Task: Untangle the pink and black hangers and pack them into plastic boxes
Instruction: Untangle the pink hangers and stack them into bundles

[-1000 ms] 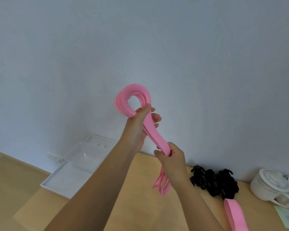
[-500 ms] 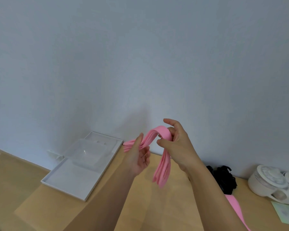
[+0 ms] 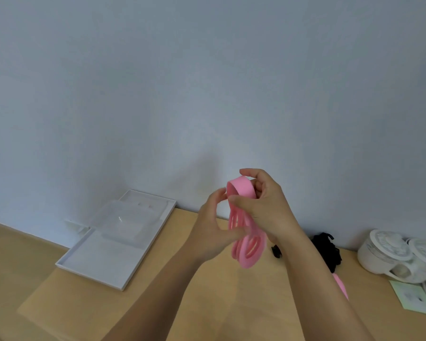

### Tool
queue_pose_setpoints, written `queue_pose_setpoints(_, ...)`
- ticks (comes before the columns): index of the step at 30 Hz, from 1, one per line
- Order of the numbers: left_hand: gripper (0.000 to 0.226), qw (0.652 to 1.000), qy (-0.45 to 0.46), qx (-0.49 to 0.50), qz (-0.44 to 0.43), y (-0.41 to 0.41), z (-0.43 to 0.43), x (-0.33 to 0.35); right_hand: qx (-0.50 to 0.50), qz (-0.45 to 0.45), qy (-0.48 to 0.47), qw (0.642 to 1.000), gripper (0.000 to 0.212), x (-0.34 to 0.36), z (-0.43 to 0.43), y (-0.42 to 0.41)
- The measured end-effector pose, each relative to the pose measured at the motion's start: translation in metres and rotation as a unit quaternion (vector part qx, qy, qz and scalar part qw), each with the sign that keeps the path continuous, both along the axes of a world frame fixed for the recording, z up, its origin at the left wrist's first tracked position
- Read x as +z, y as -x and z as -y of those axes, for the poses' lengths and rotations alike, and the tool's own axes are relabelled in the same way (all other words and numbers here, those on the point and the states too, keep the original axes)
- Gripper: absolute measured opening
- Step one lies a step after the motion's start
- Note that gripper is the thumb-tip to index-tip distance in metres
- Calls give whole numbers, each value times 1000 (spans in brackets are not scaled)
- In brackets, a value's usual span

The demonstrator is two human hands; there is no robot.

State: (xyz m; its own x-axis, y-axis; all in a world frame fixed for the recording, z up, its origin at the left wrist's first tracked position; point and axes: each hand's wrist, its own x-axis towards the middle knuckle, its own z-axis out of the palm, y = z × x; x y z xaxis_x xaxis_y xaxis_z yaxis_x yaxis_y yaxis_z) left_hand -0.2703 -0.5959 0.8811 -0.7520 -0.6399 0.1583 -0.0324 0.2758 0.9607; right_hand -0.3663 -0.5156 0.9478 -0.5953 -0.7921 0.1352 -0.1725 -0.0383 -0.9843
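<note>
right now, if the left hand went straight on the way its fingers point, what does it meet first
The pink hangers: the left hand touches that bundle with its fingertips. Close behind it sits the right hand, though depth is unclear.

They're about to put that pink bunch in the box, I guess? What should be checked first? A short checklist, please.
1. Both hands hold the pink hangers: ok. The left hand and right hand grip the bunch.
2. Bunch free of the black hangers: ok. They lie apart on the table.
3. Pink hangers untangled from one another: cannot tell.
4. Box open: cannot tell. Its clear parts are hard to read.
5. All pink ones gathered: not ok. A pink piece lies on the table by the right forearm.
</note>
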Motion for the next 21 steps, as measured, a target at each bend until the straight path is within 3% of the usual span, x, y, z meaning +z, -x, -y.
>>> queue_pose_setpoints(4, 100, 999, -33, -39, -9, 11, -6, 0, 13, 58, 36, 998, 39, 3, -8, 0)
queue_pose_setpoints(9, 72, 997, -63, -35, -3, 20, -7, -10, 52, 61, 48, 996, 35, 0, -20, 2)
queue_pose_setpoints(21, 72, 987, -140, -63, 49, 37, -38, -21, 24, 93, 68, 993, 37, -18, -45, 24)
